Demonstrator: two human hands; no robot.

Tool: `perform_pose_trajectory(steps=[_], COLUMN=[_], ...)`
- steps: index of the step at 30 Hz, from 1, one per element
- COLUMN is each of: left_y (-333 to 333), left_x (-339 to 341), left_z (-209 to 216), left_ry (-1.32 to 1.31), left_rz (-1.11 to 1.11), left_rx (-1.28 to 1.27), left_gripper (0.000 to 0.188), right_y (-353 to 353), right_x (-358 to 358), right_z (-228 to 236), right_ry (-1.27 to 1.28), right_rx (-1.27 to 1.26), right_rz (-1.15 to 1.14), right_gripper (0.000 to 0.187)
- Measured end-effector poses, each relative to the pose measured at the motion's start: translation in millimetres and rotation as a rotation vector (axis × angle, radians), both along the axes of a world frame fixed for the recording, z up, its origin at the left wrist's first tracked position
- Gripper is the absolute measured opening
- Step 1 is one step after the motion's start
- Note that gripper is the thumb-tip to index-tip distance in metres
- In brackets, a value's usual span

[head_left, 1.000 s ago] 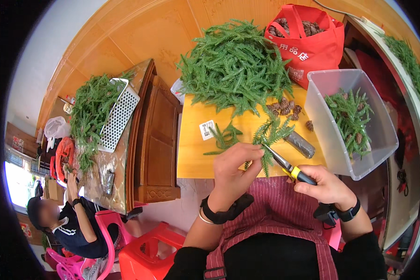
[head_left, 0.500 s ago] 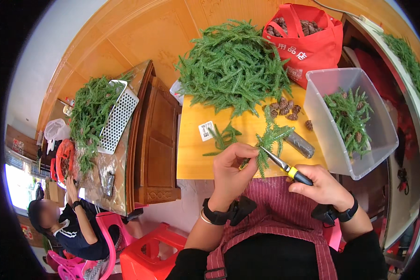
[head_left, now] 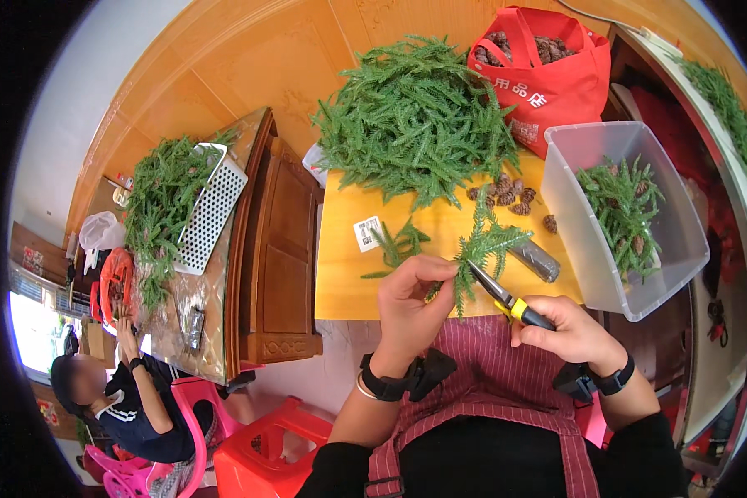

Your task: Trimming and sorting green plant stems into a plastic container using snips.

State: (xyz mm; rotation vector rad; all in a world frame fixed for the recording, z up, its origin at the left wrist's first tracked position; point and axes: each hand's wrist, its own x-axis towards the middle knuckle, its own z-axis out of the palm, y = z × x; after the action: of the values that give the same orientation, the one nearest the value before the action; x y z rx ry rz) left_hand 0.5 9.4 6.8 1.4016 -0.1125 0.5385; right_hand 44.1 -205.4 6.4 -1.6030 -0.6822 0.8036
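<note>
Between thumb and fingers, my left hand (head_left: pixel 419 300) pinches a green artificial pine sprig (head_left: pixel 483 242) over the front edge of the yellow table. My right hand (head_left: pixel 568 330) grips needle-nose pliers (head_left: pixel 519 308) with black and yellow handles. The pliers' tips reach the sprig's middle, close to my left fingertips; what lies between the jaws is too small to make out. Beneath and beside the sprig lies a dark grey wrapped roll (head_left: pixel 536 260). A few loose sprigs (head_left: pixel 400 245) rest left of my left hand. Several small pine cones (head_left: pixel 506 195) sit behind the sprig.
A large heap of green sprigs (head_left: pixel 415 120) covers the table's back. Beside it stands a red bag (head_left: pixel 548 91) of pine cones. A clear plastic bin (head_left: pixel 672 274) holding sprigs is at the right. Leftward, a person (head_left: pixel 141 407) sits at another table, near a red stool (head_left: pixel 266 456).
The sprig has turned slightly in my left hand's pinch, and the pliers have shifted a little and opened slightly at the handles. At the left, the other person's hands moved slightly.
</note>
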Motion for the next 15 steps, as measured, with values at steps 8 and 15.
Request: perform_pose_trajectory(steps=[8,15], left_y=[1,-1], left_x=[0,1], left_z=[-7,-5], left_ry=[0.04,0.082], left_rz=[0.0,0.033], left_rx=[-0.035,-0.034], left_gripper=[0.013,0.011], right_y=[11,13], right_x=[-7,-9], right_z=[18,14], right_ry=[-0.264,-0.343], right_rx=[-0.116,-0.107], right_rz=[-0.106,-0.146], right_gripper=[0.033,0.034])
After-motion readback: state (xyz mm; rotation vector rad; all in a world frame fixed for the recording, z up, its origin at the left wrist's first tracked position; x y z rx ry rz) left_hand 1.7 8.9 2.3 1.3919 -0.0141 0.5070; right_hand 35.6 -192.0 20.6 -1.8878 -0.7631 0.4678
